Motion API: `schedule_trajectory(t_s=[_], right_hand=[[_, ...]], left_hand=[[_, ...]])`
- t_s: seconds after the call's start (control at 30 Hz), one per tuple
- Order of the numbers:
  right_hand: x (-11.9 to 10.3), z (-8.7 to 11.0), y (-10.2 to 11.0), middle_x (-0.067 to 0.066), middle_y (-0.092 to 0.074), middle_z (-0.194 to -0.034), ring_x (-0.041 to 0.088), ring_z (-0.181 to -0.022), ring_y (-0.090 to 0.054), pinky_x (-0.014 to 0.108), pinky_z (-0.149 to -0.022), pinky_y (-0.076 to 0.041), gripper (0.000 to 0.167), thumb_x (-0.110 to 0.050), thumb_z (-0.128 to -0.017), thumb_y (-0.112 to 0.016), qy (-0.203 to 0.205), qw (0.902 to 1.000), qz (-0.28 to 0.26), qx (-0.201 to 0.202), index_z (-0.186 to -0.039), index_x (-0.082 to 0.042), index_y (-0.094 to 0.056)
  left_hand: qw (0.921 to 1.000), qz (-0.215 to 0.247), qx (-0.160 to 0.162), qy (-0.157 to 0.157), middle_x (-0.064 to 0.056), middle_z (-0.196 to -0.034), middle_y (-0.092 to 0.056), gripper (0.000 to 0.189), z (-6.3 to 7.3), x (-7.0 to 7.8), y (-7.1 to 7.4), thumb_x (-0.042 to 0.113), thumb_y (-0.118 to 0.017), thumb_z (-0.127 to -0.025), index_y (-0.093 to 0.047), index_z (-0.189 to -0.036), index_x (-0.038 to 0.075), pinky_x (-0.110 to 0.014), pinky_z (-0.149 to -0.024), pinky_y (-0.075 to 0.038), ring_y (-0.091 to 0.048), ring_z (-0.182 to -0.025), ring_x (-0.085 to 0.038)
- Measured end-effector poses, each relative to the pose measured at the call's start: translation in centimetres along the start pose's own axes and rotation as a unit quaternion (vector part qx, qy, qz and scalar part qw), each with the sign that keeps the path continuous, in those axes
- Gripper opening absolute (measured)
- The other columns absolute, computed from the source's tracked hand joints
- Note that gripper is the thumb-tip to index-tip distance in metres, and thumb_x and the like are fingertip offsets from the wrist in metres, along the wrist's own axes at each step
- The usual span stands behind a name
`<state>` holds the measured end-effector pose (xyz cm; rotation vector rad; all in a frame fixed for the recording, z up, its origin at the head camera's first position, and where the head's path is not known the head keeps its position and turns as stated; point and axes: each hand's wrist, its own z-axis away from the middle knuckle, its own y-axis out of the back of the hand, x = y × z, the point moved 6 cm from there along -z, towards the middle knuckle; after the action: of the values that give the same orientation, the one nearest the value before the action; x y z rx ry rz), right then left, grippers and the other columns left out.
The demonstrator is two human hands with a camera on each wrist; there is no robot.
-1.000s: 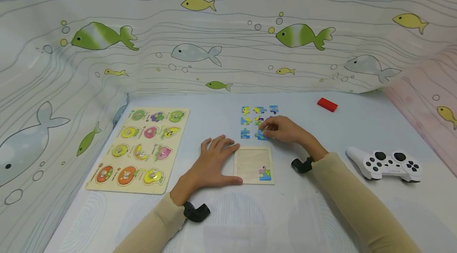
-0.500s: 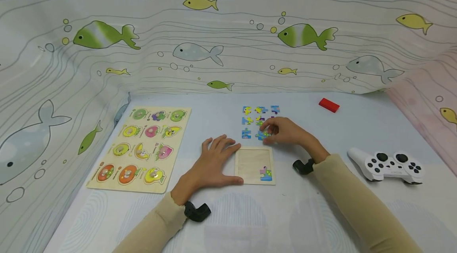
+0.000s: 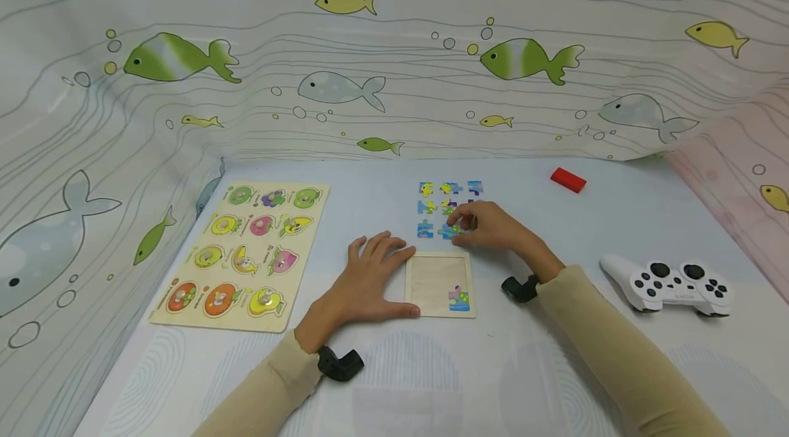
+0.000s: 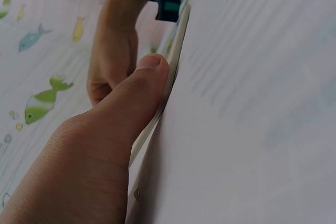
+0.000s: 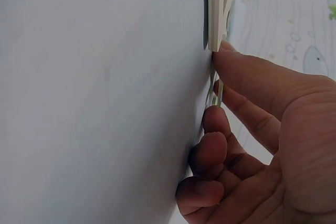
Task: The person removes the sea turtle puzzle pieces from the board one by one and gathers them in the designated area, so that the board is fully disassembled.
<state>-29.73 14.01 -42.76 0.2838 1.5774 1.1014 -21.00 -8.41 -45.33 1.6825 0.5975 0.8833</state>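
My left hand (image 3: 364, 286) lies spread on the table, its thumb and index fingertip at the left edge of a small square wooden puzzle tray (image 3: 429, 286). Its thumb touches the tray's side in the left wrist view. One pink, green and blue piece (image 3: 459, 300) sits in the tray's near right corner. Beyond the tray my right hand (image 3: 491, 225) pinches a blue and green jigsaw piece (image 3: 448, 231) between thumb and index finger. In the right wrist view its other fingers are curled close to the table. Several loose jigsaw pieces (image 3: 425, 207) lie in rows behind; the hand partly hides some.
To the left lies a wooden fruit peg puzzle board (image 3: 246, 255). A white game controller (image 3: 672, 288) rests on the right, and a red block (image 3: 568, 180) lies at the back right. A fish-patterned sheet (image 3: 419, 94) rises behind the table.
The piece at my right fingertips shifts and turns slightly. My left hand and the tray stay in place; the head view tilts a little.
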Motion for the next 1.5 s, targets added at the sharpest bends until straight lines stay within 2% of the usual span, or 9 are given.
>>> schedule_trajectory(t_s=[0.8, 1.03, 1.13, 1.23, 1.4, 1.5], right_hand=[[0.4, 0.0, -0.2, 0.006, -0.064, -0.093, 0.02, -0.085, -0.055, 0.03, -0.076, -0.047, 0.029, -0.018, -0.087, -0.081, -0.02, 0.9997, -0.005, 0.013, -0.113, -0.009, -0.073], [0.2, 0.9, 0.3, 0.006, -0.064, -0.092, 0.02, -0.082, -0.055, 0.028, -0.071, -0.047, 0.029, -0.019, -0.089, -0.078, -0.03, 0.9986, -0.028, 0.033, -0.115, -0.009, -0.072], [-0.3, 1.6, 0.2, 0.005, -0.065, -0.091, 0.019, -0.079, -0.054, 0.026, -0.069, -0.046, 0.027, -0.018, -0.09, -0.077, -0.004, 0.9991, -0.038, 0.017, -0.114, -0.008, -0.073], [-1.0, 2.4, -0.2, 0.002, -0.067, -0.089, 0.018, -0.078, -0.055, 0.024, -0.069, -0.046, 0.024, -0.019, -0.09, -0.077, 0.025, 0.9982, -0.051, -0.018, -0.112, -0.01, -0.074], [-2.2, 3.6, -1.0, -0.003, -0.067, -0.091, 0.017, -0.081, -0.056, 0.023, -0.071, -0.047, 0.022, -0.02, -0.089, -0.078, 0.056, 0.9937, -0.067, -0.07, -0.111, -0.016, -0.075], [-2.9, 4.3, -1.5, -0.001, -0.067, -0.094, 0.018, -0.082, -0.056, 0.023, -0.071, -0.047, 0.024, -0.02, -0.088, -0.08, 0.075, 0.9905, -0.071, -0.09, -0.111, -0.017, -0.076]], left_hand=[[1.0, 0.006, -0.006, 0.002, 0.001, -0.154, -0.042, 0.1, 0.1, -0.1, -0.3, 0.084, -0.062, -0.074, -0.044, -0.154, 0.027, -0.062, -0.117, -0.015, -0.025, -0.154, -0.029], [1.0, 0.008, -0.003, -0.002, 0.001, -0.154, -0.042, 0.099, 0.0, 0.1, 0.0, 0.083, -0.063, -0.075, -0.044, -0.154, 0.027, -0.062, -0.117, -0.015, -0.025, -0.154, -0.029], [1.0, 0.007, -0.001, -0.002, 0.001, -0.154, -0.042, 0.099, 0.0, 0.1, 0.1, 0.082, -0.063, -0.075, -0.044, -0.154, 0.027, -0.062, -0.117, -0.015, -0.025, -0.154, -0.03], [1.0, 0.007, -0.003, 0.0, 0.001, -0.153, -0.042, 0.099, 0.0, 0.0, 0.1, 0.083, -0.063, -0.074, -0.044, -0.154, 0.027, -0.062, -0.117, -0.014, -0.025, -0.154, -0.029], [1.0, 0.008, -0.005, 0.002, 0.002, -0.154, -0.042, 0.099, 0.0, 0.0, 0.2, 0.083, -0.062, -0.074, -0.044, -0.154, 0.027, -0.062, -0.117, -0.014, -0.025, -0.154, -0.029], [1.0, 0.009, -0.002, 0.0, 0.001, -0.153, -0.043, 0.099, 0.0, 0.1, 0.2, 0.082, -0.064, -0.075, -0.045, -0.154, 0.027, -0.062, -0.117, -0.015, -0.026, -0.153, -0.03]])
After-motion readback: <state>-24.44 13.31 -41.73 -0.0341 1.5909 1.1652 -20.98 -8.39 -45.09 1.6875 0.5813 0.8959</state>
